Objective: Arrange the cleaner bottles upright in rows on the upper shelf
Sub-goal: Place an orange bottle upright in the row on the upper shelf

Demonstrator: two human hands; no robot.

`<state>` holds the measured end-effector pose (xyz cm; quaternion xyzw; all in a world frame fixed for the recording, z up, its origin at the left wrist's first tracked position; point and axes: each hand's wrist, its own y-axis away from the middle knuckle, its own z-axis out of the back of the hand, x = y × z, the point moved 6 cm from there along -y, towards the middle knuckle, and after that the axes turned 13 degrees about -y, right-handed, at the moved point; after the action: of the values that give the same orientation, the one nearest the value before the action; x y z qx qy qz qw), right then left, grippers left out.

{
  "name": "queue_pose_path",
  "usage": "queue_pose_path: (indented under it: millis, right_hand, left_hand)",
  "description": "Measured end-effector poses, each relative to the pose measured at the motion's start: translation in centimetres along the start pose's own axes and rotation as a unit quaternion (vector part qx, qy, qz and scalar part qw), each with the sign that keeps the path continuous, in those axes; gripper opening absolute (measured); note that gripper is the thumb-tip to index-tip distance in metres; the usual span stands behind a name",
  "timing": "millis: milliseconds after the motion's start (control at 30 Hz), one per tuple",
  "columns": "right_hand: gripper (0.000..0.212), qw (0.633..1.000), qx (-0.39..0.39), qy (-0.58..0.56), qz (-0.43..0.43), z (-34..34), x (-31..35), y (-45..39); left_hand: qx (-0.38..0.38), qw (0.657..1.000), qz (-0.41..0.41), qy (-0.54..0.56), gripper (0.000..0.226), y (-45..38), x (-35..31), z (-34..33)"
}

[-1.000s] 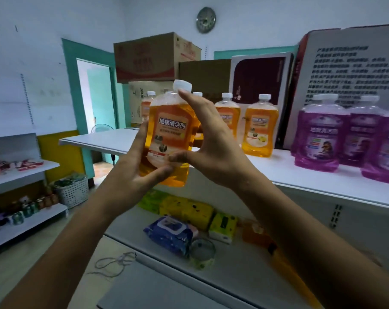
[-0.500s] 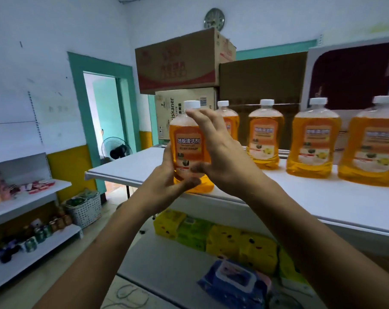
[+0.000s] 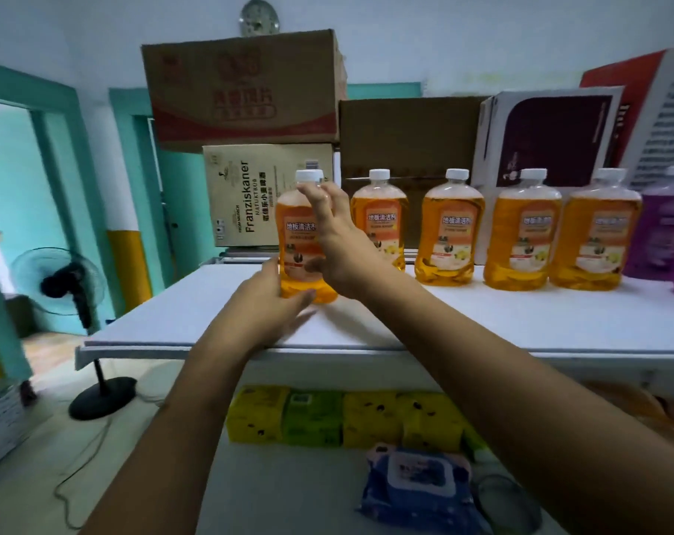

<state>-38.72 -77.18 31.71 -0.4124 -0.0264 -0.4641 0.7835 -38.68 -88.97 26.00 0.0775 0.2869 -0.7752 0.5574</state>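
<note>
An orange bottle [image 3: 302,241] with a white cap stands upright on the white upper shelf [image 3: 482,326], at the left end of a row. Both hands hold it. The left hand [image 3: 268,299] cups its base from the left, thumb lying along the bottom edge at the front; its fingers are behind the bottle, so how far they wrap is hard to say. The right hand [image 3: 339,245] presses against the bottle's right side, thumb across the lower label and fingers [image 3: 318,195] curved up near the neck.

To the right stand four more orange bottles [image 3: 449,233], upright and spaced slightly apart, then a purple bottle [image 3: 671,233] at the frame's edge. Cardboard boxes [image 3: 246,86] are stacked behind the row. On the lower shelf [image 3: 289,496] lie yellow and green packs [image 3: 343,418] and a blue pack of wipes [image 3: 420,484]. A standing fan [image 3: 63,283] is on the floor at left.
</note>
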Motion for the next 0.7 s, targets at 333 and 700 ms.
queue_pose_path:
  millis: [333,700]
  right_hand:
    - [0.105,0.998,0.005,0.007,-0.055,-0.5,-0.7,-0.9]
    - [0.053,0.986,-0.142,-0.076,-0.042,5.1,3.6,11.9]
  left_hand:
    - [0.005,1.0,0.004,0.028,0.046,0.1,0.8,0.4]
    - [-0.249,0.952,-0.113,0.136,0.021,3.9,-0.2,3.9]
